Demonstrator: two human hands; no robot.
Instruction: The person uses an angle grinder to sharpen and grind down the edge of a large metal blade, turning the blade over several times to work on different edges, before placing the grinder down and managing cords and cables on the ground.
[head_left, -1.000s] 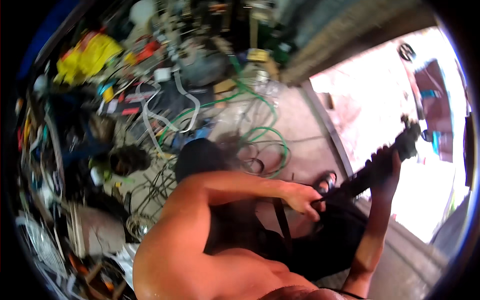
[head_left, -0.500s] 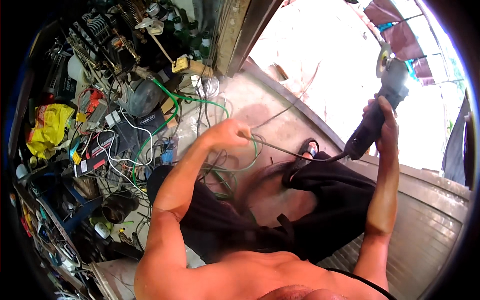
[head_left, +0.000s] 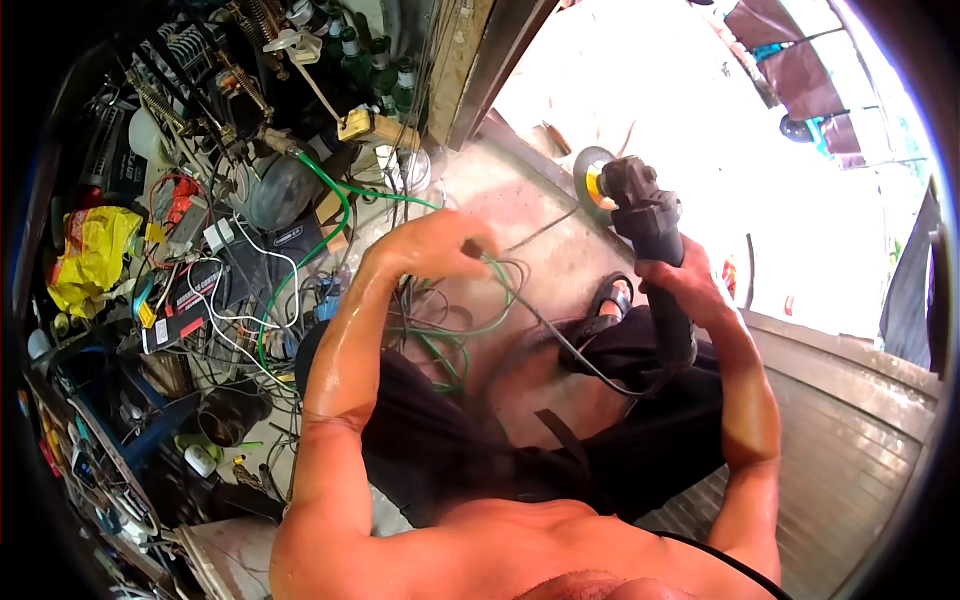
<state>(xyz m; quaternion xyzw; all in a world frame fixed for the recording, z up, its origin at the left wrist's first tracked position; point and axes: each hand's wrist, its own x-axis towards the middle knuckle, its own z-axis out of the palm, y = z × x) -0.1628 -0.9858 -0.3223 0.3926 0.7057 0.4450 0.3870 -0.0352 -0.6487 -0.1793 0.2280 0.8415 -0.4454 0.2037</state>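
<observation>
Cluttered concrete floor (head_left: 500, 185) spreads across a workshop, meeting bright daylight at a doorway on the right. Toward the left lie a crumpled yellow bag (head_left: 95, 255), a dark box with red patches (head_left: 200, 298), a white cable (head_left: 298, 290) and a green hose (head_left: 346, 205) curving among tangled wires. Green bottles (head_left: 380, 72) stand near the door post.

The person, in black trousers (head_left: 430, 430), has 2 arms reaching forward. The right hand (head_left: 692, 285) wraps its fingers around the body of a dark angle grinder (head_left: 656, 225), which is raised near the doorway, above the right thigh, head uppermost. Its disc (head_left: 594, 178), grey with a yellow centre, points to the left.

From the grinder's lower end a dark cord (head_left: 550, 328) sags and runs up toward the left hand (head_left: 440, 245). That hand is blurred, its fingers curled; I cannot tell whether they grip the cord. Below the doorway, 1 foot in a black sandal (head_left: 612, 298) rests on the floor.
</observation>
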